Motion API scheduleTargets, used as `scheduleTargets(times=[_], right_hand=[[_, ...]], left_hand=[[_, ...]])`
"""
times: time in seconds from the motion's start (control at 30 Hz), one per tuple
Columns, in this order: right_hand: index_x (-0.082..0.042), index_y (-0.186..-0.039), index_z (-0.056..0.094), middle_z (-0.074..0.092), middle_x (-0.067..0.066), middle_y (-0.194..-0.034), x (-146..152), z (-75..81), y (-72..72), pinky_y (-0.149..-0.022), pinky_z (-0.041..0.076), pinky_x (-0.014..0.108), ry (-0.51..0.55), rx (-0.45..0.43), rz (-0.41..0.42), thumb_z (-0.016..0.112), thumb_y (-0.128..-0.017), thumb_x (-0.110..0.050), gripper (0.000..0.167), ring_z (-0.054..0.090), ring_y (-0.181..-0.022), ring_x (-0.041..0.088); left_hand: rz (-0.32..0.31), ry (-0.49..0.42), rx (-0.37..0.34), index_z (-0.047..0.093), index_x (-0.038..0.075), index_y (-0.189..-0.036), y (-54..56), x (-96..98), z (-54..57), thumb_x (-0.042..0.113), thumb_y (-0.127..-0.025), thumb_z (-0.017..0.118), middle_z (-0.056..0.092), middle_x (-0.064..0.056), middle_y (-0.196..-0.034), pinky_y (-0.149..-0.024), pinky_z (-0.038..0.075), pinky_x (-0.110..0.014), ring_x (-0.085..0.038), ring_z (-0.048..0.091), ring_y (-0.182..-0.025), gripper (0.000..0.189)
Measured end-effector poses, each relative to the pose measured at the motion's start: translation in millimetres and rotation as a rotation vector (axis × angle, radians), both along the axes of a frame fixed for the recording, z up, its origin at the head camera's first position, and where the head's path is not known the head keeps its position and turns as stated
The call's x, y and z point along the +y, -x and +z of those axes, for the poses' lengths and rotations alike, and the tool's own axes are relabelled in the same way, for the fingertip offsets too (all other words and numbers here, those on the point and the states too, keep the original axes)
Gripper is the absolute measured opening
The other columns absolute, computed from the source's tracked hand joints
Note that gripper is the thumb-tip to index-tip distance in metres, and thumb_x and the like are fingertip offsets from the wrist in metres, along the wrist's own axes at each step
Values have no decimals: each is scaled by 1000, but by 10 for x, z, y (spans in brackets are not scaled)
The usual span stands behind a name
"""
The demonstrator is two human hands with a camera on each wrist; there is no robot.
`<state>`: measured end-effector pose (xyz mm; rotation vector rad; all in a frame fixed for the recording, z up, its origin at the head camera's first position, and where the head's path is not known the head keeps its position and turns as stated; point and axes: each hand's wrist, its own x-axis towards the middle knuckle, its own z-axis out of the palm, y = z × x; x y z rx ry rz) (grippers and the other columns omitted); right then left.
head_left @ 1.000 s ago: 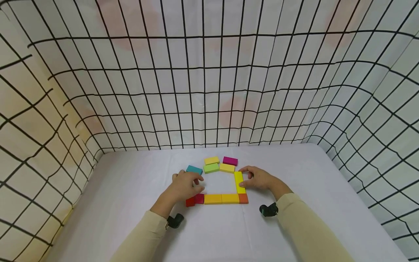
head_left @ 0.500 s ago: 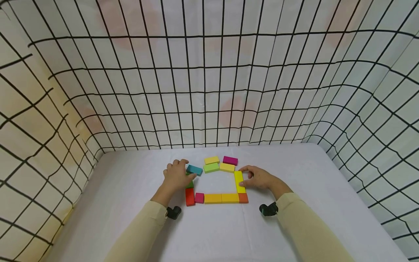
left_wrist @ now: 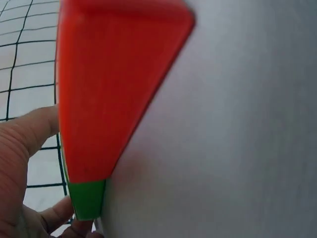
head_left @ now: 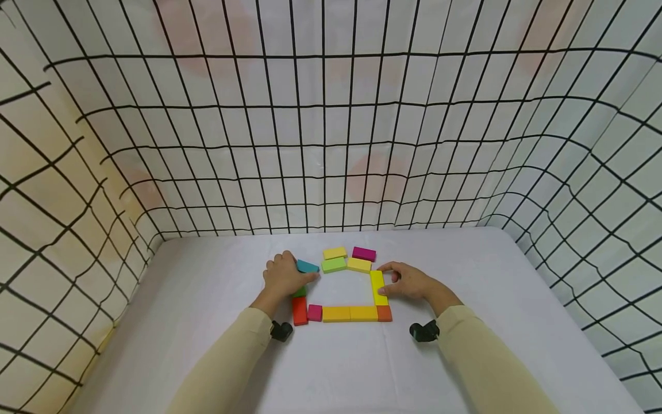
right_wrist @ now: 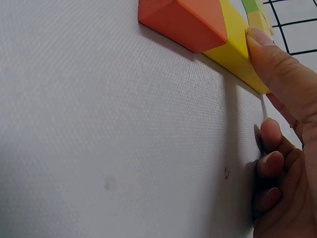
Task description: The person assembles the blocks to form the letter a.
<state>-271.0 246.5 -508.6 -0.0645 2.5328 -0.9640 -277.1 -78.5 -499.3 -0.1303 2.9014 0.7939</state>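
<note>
My left hand (head_left: 283, 276) grips a teal block (head_left: 308, 267), its thumb along the near side and its fingers partly hidden behind. Under that hand lies a green block (head_left: 300, 291), end to end with a red block (head_left: 300, 310); both also show in the left wrist view, the red block (left_wrist: 104, 94) nearest the camera. My right hand (head_left: 411, 282) pinches an upright-lying yellow block (head_left: 378, 287) by thumb and index finger. In the right wrist view the thumb (right_wrist: 277, 62) presses its side, and an orange block (right_wrist: 185, 22) touches its near end.
Along the front run a pink block (head_left: 315, 313) and two amber blocks (head_left: 350, 314). At the back lie a yellow block (head_left: 334, 253), a lime block (head_left: 333, 265), a pale yellow block (head_left: 359, 265) and a magenta block (head_left: 364, 254). A black wire grid stands behind the white table (head_left: 341, 368).
My left hand has moved from the front left corner back to the teal block and taken hold of it, uncovering the red and green blocks. The right hand has stayed put.
</note>
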Motion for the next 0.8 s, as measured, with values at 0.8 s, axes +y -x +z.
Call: scheduleTargets(times=[0.8], right_hand=[[-22,-140,57,48,5,-99,-12,8,-32,-76,38,34,0,5,-7,84,-83,-41,66,48,-96,23]], left_hand=[[-125,-84,38,61,14,-131,-45,-145,-2,44,-79,84,62,-9,-123,-94,43,-48,-30,49,-115,64]])
